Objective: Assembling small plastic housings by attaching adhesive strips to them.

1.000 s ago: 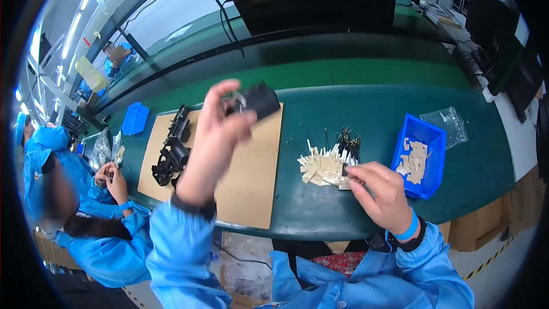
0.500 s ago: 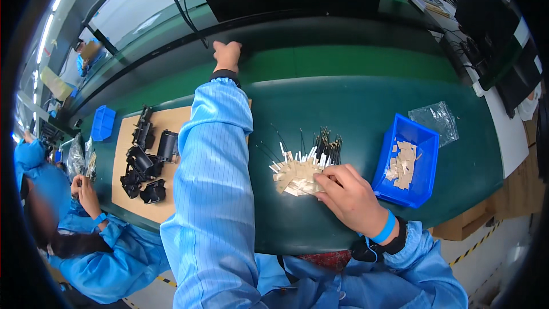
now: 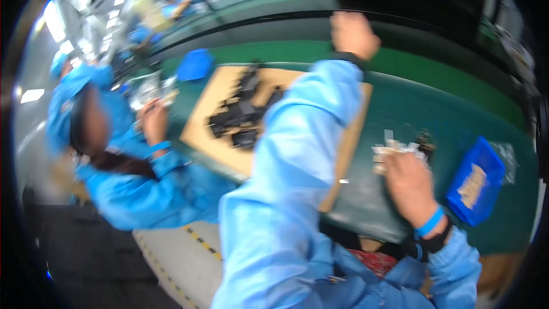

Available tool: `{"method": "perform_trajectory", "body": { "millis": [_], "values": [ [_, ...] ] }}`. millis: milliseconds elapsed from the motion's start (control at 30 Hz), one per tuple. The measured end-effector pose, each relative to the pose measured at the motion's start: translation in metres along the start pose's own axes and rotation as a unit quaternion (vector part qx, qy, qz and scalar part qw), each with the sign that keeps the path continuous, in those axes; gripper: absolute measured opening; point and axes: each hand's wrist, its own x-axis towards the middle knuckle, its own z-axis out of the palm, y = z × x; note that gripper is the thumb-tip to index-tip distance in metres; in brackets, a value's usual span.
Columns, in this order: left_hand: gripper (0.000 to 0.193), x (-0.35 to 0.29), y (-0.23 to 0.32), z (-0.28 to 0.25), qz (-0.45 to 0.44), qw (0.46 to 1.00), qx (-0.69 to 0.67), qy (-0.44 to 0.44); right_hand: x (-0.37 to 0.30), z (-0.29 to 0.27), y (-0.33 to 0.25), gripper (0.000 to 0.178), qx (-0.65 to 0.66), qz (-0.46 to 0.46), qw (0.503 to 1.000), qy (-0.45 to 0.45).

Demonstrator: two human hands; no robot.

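Note:
My left hand (image 3: 353, 35) is stretched far forward, over the dark strip at the back of the green bench. Motion smears its fingers, and I see nothing held in it. My right hand (image 3: 409, 186) rests on a pile of pale tan and white strips (image 3: 388, 147) with thin dark leads. Its fingertips are blurred against the strips, so whether they grip one cannot be made out. Dark ends of the leads (image 3: 425, 142) stick out just beyond that hand. One small white piece (image 3: 343, 181) lies apart on the bench, to the left of the pile.
A blue bin (image 3: 479, 194) with tan pieces stands on the right, by a clear plastic bag (image 3: 505, 160). Black moulded parts (image 3: 243, 109) lie on a brown board (image 3: 200, 131) left of my arm. A co-worker in blue (image 3: 143, 194) sits at the left; another blue bin (image 3: 195, 64) stands beyond.
The view has swung left, bringing more of the co-worker in and blurring the picture. My right hand now lies further over the strips. My left arm stays stretched forward.

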Motion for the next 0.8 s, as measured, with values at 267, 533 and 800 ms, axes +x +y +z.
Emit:
{"method": "perform_trajectory", "body": {
  "millis": [267, 533, 800],
  "values": [
    [0.046, -0.049, 0.002, -0.084, 0.047, 0.994, -0.070, 0.064, 0.011, 0.004, 0.000, 0.009, -0.046, -0.032, 0.998, 0.037],
    [0.024, -0.093, -0.027, -0.128, -0.046, 0.956, -0.275, -0.092, 0.013, 0.008, 0.001, 0.004, 0.004, -0.003, 0.988, 0.154],
    [0.020, -0.195, 0.022, -0.240, -0.095, 0.731, -0.597, -0.318, 0.000, 0.002, 0.011, 0.002, 0.035, -0.024, 0.997, 0.064]
  ]
}}
